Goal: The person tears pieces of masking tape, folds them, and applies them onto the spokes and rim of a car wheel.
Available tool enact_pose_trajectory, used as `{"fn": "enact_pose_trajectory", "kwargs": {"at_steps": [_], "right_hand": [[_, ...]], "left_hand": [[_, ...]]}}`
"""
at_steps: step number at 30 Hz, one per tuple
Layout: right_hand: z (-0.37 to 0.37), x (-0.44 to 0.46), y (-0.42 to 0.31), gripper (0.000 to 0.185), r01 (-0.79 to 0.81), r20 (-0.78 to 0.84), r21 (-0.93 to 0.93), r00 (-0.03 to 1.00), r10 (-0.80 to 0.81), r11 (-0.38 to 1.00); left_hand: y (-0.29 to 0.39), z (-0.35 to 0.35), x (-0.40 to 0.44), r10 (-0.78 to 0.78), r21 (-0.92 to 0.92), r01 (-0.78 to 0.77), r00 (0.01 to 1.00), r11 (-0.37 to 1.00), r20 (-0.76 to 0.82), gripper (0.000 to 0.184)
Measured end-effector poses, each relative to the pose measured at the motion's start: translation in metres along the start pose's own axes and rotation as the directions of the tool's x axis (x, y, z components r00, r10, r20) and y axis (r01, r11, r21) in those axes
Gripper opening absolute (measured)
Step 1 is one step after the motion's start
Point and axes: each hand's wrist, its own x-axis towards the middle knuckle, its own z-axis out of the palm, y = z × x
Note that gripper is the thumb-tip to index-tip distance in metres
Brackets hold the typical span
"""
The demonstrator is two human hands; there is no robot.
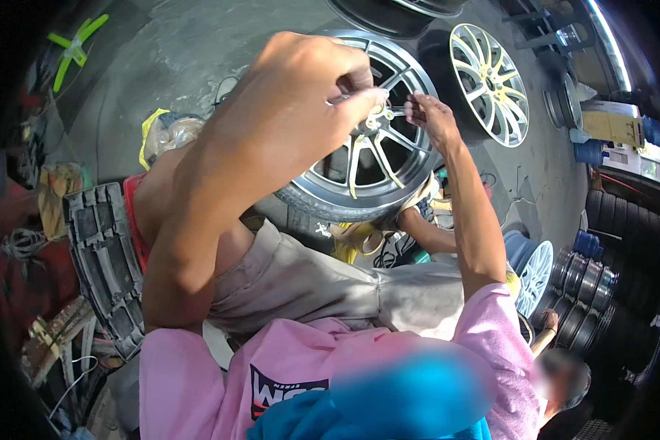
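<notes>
The wheel [399,140] sits just beyond the trousers [330,290], the hands apart around its hub [372,122]: the left hand [301,92] bunches thumb and fingers there, the right hand [434,121] curls its fingertips beside a spoke. Whether either pinches tape [354,167] cannot be told. The wheel looks heavy and stiff, best held by its rim; the tape seems thin, soft, best taken by an end. The grey floor [161,48] looks hard; another wheel [489,82] stands right, stacked tires [614,218] far right.

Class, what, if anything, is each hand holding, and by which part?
It cannot be told: left hand and right hand are near the wheel hub.
</notes>
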Motion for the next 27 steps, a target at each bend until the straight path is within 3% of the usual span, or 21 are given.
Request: {"fn": "enact_pose_trajectory", "kwargs": {"at_steps": [2,5,7,8,9,11,12,14,16,17,18,20,23,25,27], "right_hand": [[-0.025,-0.017,0.0,0.023,-0.008,0.01,-0.123,1.0,0.009,0.992],[-0.055,-0.059,0.001,0.018,-0.17,0.153,-0.306,0.962,0.225,0.937],[-0.073,-0.085,0.017,0.018,-0.33,0.248,-0.35,0.87,0.426,0.877],[-0.081,-0.097,0.028,0.024,-0.381,0.31,-0.393,0.802,0.51,0.837],[-0.083,-0.111,0.043,0.026,-0.42,0.335,-0.433,0.746,0.575,0.798],[-0.089,-0.131,0.079,0.03,-0.451,0.455,-0.455,0.624,0.635,0.768],[-0.089,-0.138,0.098,0.03,-0.462,0.455,-0.44,0.625,0.634,0.77],[-0.074,-0.147,0.131,0.039,-0.009,0.405,-0.814,0.707,0.58,0.581],[-0.053,-0.15,0.162,0.047,0.407,0.412,-0.905,0.771,0.485,0.121],[-0.045,-0.151,0.176,0.052,0.544,0.437,-0.825,0.788,0.435,-0.156],[-0.04,-0.152,0.193,0.052,0.546,0.443,-0.824,0.786,0.431,-0.151],[-0.03,-0.152,0.23,0.057,0.27,0.237,-0.963,0.835,0.497,0.004],[-0.017,-0.149,0.271,0.065,-0.209,-0.049,-0.961,0.77,0.636,0.18],[-0.014,-0.153,0.281,0.068,-0.18,-0.021,-0.962,0.797,0.604,0.205],[-0.015,-0.156,0.277,0.071,-0.156,0.001,-0.962,0.82,0.572,0.224]], "left_hand": [[-0.002,0.002,0.0,0.048,0.034,-0.047,0.998,0.998,-0.035,0.011],[-0.002,0.002,0.001,0.065,0.082,-0.061,0.997,0.995,-0.044,0.01],[0.0,0.005,0.002,0.06,0.143,-0.057,0.998,0.988,-0.018,0.01],[0.01,0.011,0.0,-0.106,0.051,0.107,0.994,0.993,-0.005,0.013],[-0.001,0.014,0.001,-0.099,-0.03,0.101,0.994,0.994,0.042,0.016],[-0.012,0.018,0.004,-0.087,-0.112,0.099,0.991,0.989,0.106,0.018],[-0.006,0.016,0.005,-0.099,-0.049,0.107,0.986,0.993,0.137,0.02],[0.0,0.02,0.01,-0.107,0.023,0.104,0.979,0.994,0.172,0.023],[0.001,0.027,0.013,-0.145,0.044,0.139,0.968,0.989,0.205,0.022],[0.002,0.03,0.015,-0.146,0.052,0.138,0.967,0.989,0.207,0.022],[0.003,0.033,0.017,-0.119,0.062,0.108,0.968,0.992,0.223,0.022],[0.004,0.038,0.02,-0.093,0.079,0.076,0.966,0.994,0.241,0.022],[0.002,0.043,0.023,-0.143,0.095,0.122,0.955,0.988,0.258,0.021],[-0.003,0.046,0.025,-0.205,0.229,0.145,0.942,0.963,0.266,0.021],[-0.008,0.046,0.024,-0.162,0.228,0.1,0.948,0.969,0.273,0.021]]}}
